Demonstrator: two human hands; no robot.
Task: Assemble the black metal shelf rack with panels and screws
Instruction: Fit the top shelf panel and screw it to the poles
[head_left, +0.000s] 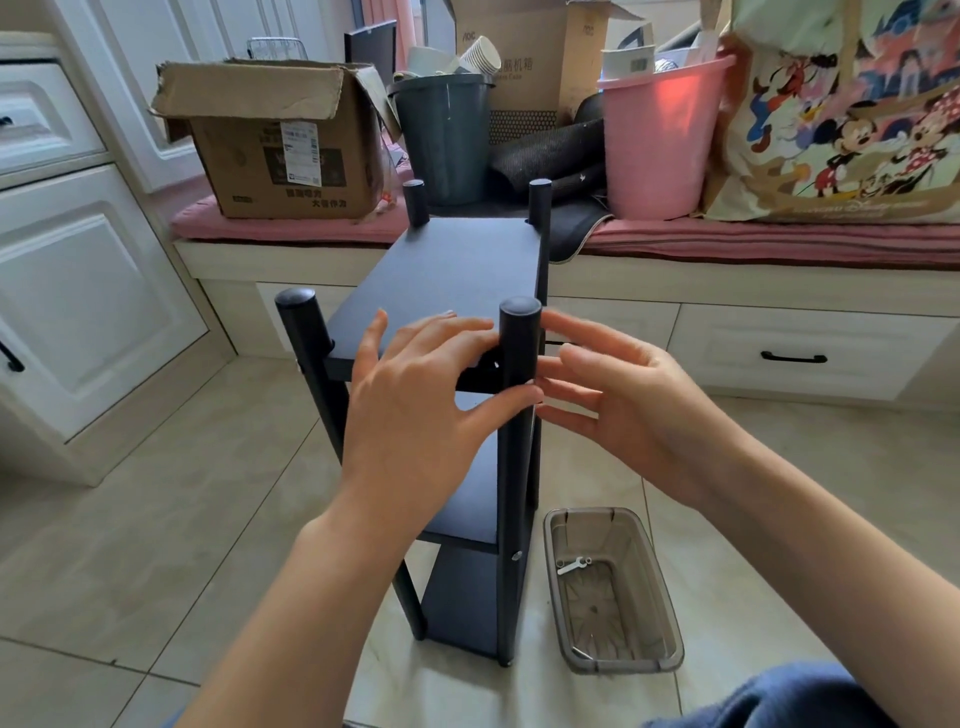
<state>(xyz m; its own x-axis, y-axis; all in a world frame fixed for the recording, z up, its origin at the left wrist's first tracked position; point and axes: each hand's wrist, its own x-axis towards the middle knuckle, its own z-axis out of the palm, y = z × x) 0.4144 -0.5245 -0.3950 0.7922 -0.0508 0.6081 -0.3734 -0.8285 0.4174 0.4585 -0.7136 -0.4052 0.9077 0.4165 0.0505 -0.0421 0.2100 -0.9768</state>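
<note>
Both hands flank the rack's near right post (519, 353): left hand (415, 410) with fingers (457, 332) spread and straight, its thumb touching the post, right hand (623, 410) with fingers apart, tips at the post. Standing upright on the tiled floor (182, 519), the black shelf rack (457, 291) has a clear bin (613, 592) holding a small wrench (571, 565) just beside it.

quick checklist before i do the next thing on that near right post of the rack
1. Rack standing upright on the floor: ok.
2. Top panel seated against the near right post: cannot tell, fingers cover the joint.
3. Left hand steadying panel and post: ok.
4. Right hand empty, no screw in its grip: ok.
5. Wrench within reach in the clear tray: ok.
6. Screw showing lower on that post: ok.
</note>
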